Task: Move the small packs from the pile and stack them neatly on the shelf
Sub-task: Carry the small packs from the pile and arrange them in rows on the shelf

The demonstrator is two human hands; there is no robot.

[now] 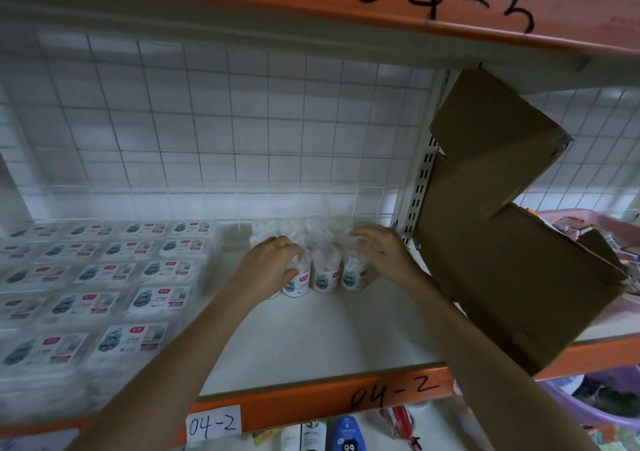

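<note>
We are seeing the left hand (273,260) covering the top of one small clear label-wrapped pack (296,282); print on the flat white labelled packets (138,298) is blurring, and the frame is cutting off the brown cardboard box (512,243) against the white shelf's (311,340) right edge.

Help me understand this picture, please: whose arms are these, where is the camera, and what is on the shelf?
There is no machine here. A person wears a wide-angle camera on the head, looking forward and down, so both arms reach in from below. The left hand curls round one of the small round packs standing in a cluster near the back of the white shelf. The right hand hovers over the cluster with loosely curled fingers; whether it grips anything is unclear. Flat labelled packs lie in rows to the left, and an open cardboard box sits to the right.
</note>
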